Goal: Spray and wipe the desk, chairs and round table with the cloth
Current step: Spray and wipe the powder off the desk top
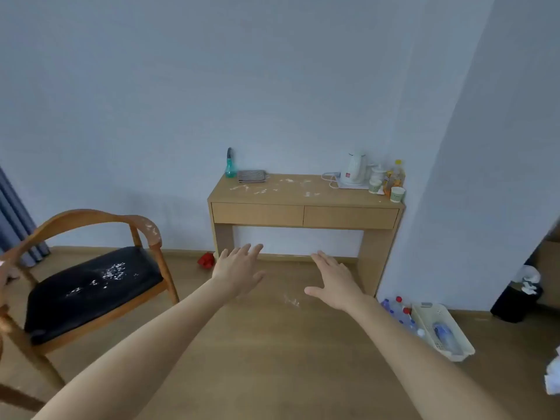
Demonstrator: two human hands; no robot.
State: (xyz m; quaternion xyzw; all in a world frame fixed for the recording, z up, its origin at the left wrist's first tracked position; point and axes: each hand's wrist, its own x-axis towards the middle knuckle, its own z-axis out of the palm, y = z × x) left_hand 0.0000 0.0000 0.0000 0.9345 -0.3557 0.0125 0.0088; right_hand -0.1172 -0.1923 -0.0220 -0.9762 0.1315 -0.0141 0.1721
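Both arms stretched forward over the wood floor (272, 359), palms down. Left hand (239, 269) flat, fingers straight and spread, holding nothing. Right hand (333, 283) the same: fingers straight, thumb out to the side, nothing in it. Hands apart from each other, both in mid-air, well short of the desk.

Desk (303, 195) at 12 o'clock from the hands, against the wall, two drawers in front. White crumbs or powder scattered across its top. Spray bottle (230, 165), teal with dark trigger, upright on the desk's back left corner. Just beside it at 3 o'clock, a folded grey striped cloth (252, 176), lying flat. At the desk's right end: white kettle (354, 169) on its base with cord, two paper cups (397, 194), a few small bottles, too blurred to tell more.

Chair (91, 286) at 9 o'clock from the hands, wooden frame, black seat with white bits on it; white marks on the armrest end as well. Small red thing (206, 260) on the floor by the desk's left leg, cannot tell what. White smear on the floor between the hands. At 4 o'clock, a cream basket (454, 347) with a plastic bottle in it, more bottles beside it. Black bin (515, 301) with paper at far right.
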